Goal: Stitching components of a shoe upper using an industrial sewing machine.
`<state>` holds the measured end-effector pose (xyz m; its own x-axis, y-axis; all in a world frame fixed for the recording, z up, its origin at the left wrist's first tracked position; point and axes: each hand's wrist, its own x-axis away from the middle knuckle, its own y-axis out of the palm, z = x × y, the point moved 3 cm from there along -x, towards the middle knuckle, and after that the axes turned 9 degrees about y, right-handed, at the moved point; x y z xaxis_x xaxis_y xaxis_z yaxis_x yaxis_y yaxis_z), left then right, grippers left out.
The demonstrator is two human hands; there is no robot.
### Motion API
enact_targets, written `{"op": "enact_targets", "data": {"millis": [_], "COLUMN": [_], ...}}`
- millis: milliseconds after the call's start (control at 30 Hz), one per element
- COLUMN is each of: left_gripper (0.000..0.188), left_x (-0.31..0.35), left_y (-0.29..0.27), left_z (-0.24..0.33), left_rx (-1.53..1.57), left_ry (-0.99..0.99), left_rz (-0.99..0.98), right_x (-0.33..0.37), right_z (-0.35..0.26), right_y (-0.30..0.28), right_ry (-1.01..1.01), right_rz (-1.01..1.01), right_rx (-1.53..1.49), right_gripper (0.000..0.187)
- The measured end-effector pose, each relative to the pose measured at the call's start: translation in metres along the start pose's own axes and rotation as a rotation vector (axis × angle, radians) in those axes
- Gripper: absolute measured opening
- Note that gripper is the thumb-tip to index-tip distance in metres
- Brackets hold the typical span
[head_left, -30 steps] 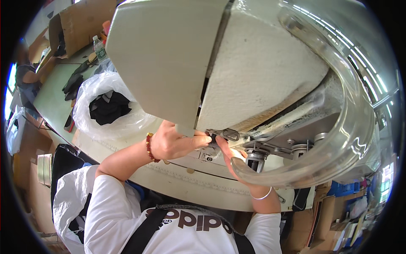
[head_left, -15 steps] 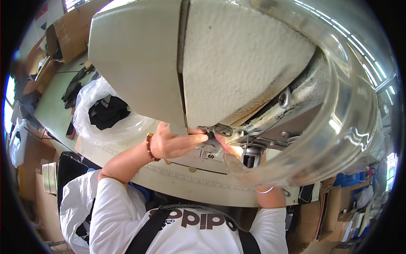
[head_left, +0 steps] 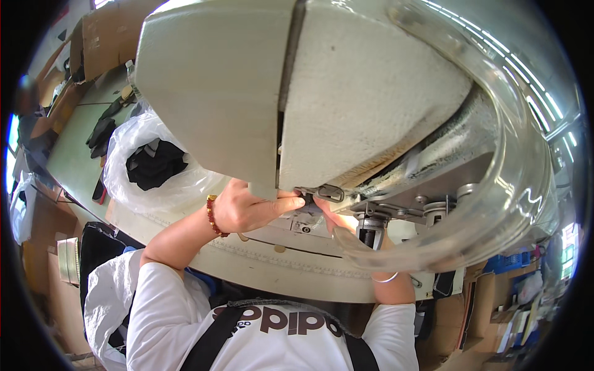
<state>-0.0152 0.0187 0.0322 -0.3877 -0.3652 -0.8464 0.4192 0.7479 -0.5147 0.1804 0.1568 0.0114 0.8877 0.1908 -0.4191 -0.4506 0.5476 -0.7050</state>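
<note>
In front of me, a large pale sewing machine head (head_left: 371,99) fills the upper part of the view. My left hand (head_left: 244,210) reaches in from the left, its fingers closed and their tips pinching a small dark piece of cloth (head_left: 309,200) under the machine head. From the other side my right hand (head_left: 332,216) meets the same piece with its fingertips, pressed together. Much of that hand and its forearm is behind a thick clear curved guard (head_left: 433,244) and machine parts. The cloth's far side is hidden by the machine.
A clear plastic bag (head_left: 120,179) of black cloth pieces (head_left: 154,166) lies left on the table (head_left: 80,145), with dark gloves or cloth (head_left: 102,133) beyond. Cardboard boxes (head_left: 111,40) stand farther back. Another person (head_left: 31,117) is at the far left. A blue basket (head_left: 507,263) sits at right.
The view has shifted slightly, so the machine head appears a little farther right. Both hands stay at the small dark cloth, with barely any movement.
</note>
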Motion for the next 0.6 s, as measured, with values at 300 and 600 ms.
{"op": "enact_targets", "data": {"millis": [300,600], "left_gripper": [0.032,0.03], "left_x": [0.025,0.035], "left_y": [0.016,0.021], "left_z": [-0.01,-0.011], "left_rx": [0.071,0.407], "left_ry": [-0.096,-0.531], "left_rz": [0.021,0.142], "right_x": [0.01,0.027], "right_z": [-0.006,-0.012], "right_y": [0.01,0.032], "right_ry": [-0.153,-0.337], "right_rz": [-0.03,-0.081], "right_rx": [0.532,1.009], "right_gripper": [0.052,0.055]}}
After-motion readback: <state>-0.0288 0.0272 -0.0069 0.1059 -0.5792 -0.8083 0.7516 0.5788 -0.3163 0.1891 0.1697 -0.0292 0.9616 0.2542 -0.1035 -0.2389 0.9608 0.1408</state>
